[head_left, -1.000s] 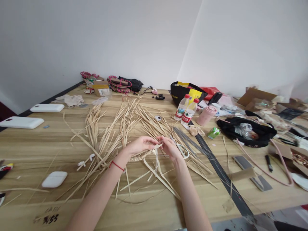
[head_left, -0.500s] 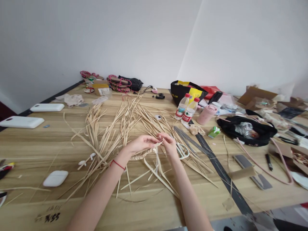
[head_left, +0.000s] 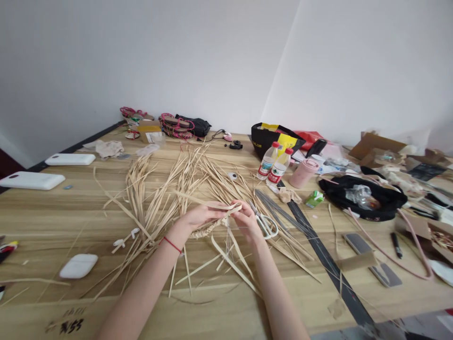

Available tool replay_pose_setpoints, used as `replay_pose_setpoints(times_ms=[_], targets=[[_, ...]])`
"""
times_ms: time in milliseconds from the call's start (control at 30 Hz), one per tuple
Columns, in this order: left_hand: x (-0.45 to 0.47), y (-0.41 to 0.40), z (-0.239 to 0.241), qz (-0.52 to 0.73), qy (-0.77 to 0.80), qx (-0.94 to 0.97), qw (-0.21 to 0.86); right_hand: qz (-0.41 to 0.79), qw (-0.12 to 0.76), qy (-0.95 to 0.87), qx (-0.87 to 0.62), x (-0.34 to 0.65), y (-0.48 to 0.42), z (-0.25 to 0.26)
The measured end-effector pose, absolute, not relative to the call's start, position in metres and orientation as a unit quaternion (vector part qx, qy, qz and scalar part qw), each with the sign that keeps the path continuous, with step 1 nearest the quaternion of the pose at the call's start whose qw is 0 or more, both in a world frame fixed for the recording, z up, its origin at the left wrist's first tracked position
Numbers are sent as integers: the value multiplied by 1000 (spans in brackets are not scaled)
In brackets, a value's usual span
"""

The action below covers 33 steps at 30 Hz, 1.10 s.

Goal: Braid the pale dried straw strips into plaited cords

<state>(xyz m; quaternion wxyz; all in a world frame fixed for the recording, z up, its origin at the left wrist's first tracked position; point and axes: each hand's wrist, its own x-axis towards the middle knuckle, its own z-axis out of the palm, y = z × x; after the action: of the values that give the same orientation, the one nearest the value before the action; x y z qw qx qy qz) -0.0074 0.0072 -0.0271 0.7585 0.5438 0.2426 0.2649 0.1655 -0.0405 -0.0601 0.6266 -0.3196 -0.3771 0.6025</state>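
Black handwriting (head_left: pixel 71 326) marks the smooth, wood-grained bench (head_left: pixel 198 317) at eight o'clock from the hands; a glossy white case (head_left: pixel 78 266) with rounded corners lies beyond it, at half past eight. In the middle, the left hand (head_left: pixel 203 215) has its grip closed on a thick, knobbly straw braid (head_left: pixel 205 230), held just above the bench. The right hand (head_left: pixel 245 220) pinches a flat, pale strip (head_left: pixel 226 207) where it bends over at the braid's end. Steel scissors (head_left: pixel 269 228) with looped handles lie just beside it at three o'clock. Dry, stiff straw (head_left: pixel 189 172) fans out towards twelve. Farther off stand two clear plastic bottles (head_left: pixel 274 165) past one o'clock and a pink cylindrical cup (head_left: pixel 303 173) at two.
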Motion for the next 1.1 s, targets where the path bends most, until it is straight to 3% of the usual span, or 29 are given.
replay_pose_setpoints(times_ms=[1100], targets=[[-9, 5, -25, 246, 296, 509, 770, 605, 640, -366, -302, 162, -37, -62]])
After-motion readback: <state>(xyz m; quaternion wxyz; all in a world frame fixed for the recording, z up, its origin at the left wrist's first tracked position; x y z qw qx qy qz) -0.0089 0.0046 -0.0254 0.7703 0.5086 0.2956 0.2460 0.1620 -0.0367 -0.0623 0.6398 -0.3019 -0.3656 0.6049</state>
